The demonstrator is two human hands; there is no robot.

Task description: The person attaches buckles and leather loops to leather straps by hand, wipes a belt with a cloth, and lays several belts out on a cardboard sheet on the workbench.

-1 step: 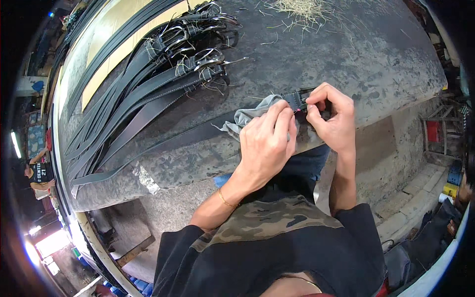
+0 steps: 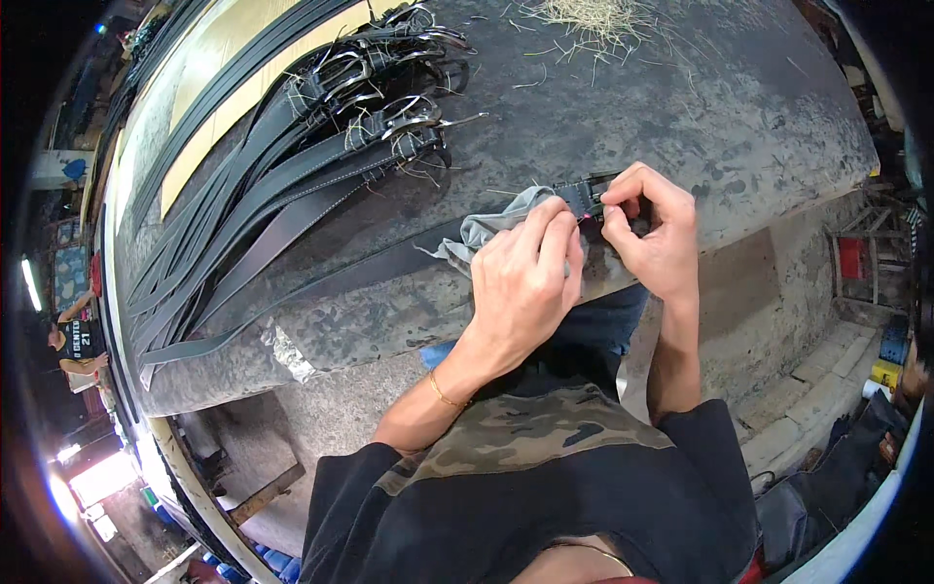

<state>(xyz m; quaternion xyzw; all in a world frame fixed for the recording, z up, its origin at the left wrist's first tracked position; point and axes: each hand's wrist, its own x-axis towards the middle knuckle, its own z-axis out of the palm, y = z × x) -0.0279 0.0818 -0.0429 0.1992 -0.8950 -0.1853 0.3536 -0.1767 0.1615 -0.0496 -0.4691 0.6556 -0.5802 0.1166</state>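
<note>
Nothing is shifting between the two frames: both hands are staying at the buckle end of a black leather belt (image 2: pixel 321 277) lying on a dark, mottled counter (image 2: pixel 681 107), and the belt is keeping its line. The belt's long axis is running diagonally, from its tail near the counter's lower left edge up to the right, with the buckle end (image 2: pixel 585 195) pointing toward the right and sitting between the hands, near the counter's front edge.

The left hand (image 2: pixel 525 282) is pressing down on the strap with a grey cloth (image 2: pixel 486 229) bunched under and beside it, its grip clenching around cloth and belt together. The right hand (image 2: pixel 657 234) is pinching the buckle end between thumb and fingertips (image 2: pixel 615 193), its grip closing tightly on it.

Farther up the counter to the left, a pile of black belts (image 2: pixel 282 185) is lying fanned out, well apart from the hands, their long axes roughly parallel to the worked belt and their metal buckles (image 2: pixel 389 88) gathering at the upper right end. A tuft of dry straw (image 2: pixel 593 19) is resting at the counter's far edge. A yellowish board (image 2: pixel 233 97) is showing beyond the pile. The person is wearing a dark top with a camouflage panel (image 2: pixel 525 433) and a thin bracelet (image 2: pixel 443 394) on the left wrist.
</note>
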